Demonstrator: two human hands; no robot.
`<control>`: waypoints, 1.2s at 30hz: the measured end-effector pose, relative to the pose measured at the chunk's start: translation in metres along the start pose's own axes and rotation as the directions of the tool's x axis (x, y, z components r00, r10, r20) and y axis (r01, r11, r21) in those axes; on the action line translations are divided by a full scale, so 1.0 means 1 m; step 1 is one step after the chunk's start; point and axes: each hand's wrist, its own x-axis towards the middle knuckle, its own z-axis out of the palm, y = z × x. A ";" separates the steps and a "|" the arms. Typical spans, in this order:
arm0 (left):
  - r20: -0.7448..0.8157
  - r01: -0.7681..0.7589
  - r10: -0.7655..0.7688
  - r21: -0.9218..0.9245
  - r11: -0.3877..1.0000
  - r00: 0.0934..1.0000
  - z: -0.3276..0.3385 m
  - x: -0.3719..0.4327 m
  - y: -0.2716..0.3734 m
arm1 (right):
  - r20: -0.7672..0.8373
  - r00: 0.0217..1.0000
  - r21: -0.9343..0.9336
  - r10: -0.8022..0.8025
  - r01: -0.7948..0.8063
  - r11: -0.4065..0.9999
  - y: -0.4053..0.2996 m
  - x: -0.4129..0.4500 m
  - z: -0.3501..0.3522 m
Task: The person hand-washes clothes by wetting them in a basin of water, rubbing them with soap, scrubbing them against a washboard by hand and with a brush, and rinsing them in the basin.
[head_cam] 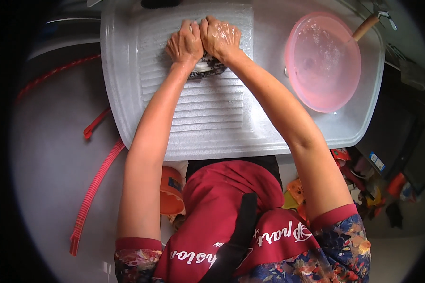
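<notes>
On the ribbed washboard part [207, 113] of a pale laundry sink, my left hand [185, 42] and my right hand [221, 38] press side by side on a bunched wet black-and-white cloth [206, 67]. Both hands have curled fingers and touch each other at the thumbs. They look wet. Most of the cloth is hidden beneath them; a part shows below the wrists. To the right, a pink plastic basin [324, 70] with clear water stands in the sink's bowl.
A wooden handle [366, 27] rests at the basin's upper right rim, near a metal tap. Red ribbed hoses [98, 184] hang left of the sink. An orange bucket [171, 191] stands below the sink's front edge, and assorted coloured items lie below right, beside a dark panel [386, 120].
</notes>
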 end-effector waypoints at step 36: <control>0.078 -0.109 0.117 -0.103 0.989 0.990 -0.012 -0.045 0.010 | -0.175 0.978 0.054 -0.109 0.120 0.991 0.000 -0.054 -0.019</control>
